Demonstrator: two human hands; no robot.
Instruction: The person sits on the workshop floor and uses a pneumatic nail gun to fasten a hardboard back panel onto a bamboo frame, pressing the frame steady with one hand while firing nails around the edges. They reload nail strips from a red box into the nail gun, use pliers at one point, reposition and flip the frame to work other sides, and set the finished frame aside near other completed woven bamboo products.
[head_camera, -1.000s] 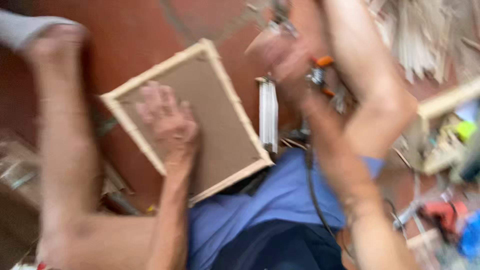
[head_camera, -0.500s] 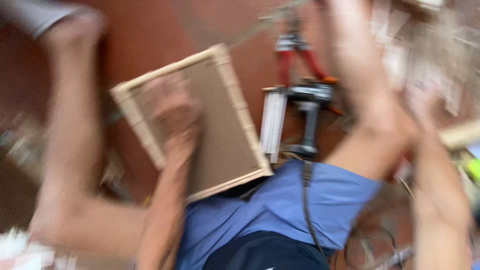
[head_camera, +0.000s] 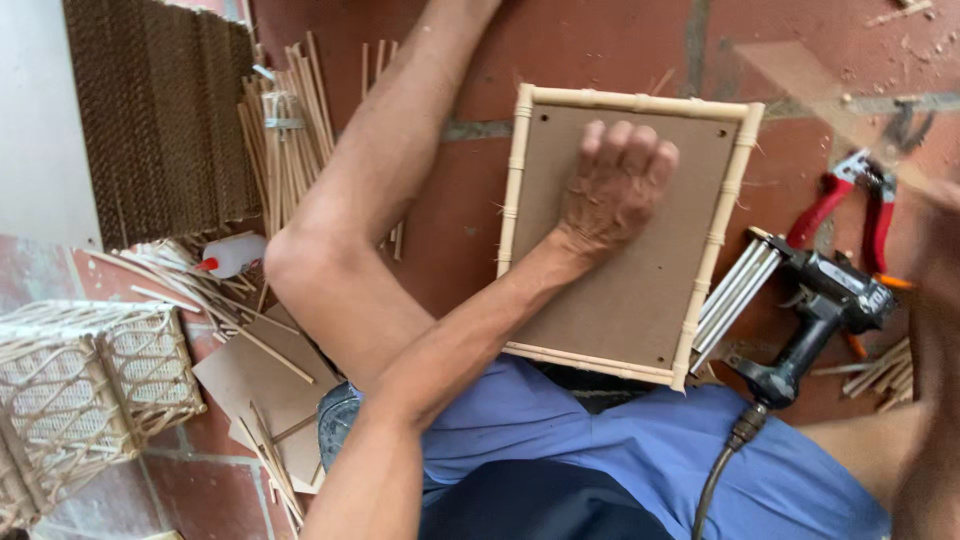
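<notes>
While the floor is sat on, the bamboo-edged board (head_camera: 640, 270) is pressed flat by the left hand (head_camera: 615, 190), nothing gripped | right hand unseen | nail gun (head_camera: 800, 310) beside the board.

left hand (head_camera: 615, 185) pressed flat, fingers curled.

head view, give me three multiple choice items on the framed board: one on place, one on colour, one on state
1. Where does the nail gun lie?
A. beside the framed board's edge
B. on the woven basket
C. on the corrugated stack

2. What colour are the pliers' handles?
A. green
B. red
C. white

3. How is the left hand placed?
A. lifted clear of the board
B. gripping the glue bottle
C. pressed flat on the board

Answers: 1 A, the gun sits on the floor against the frame's edge; 2 B, both handles show red; 3 C, palm and fingers rest on the brown panel.
</notes>
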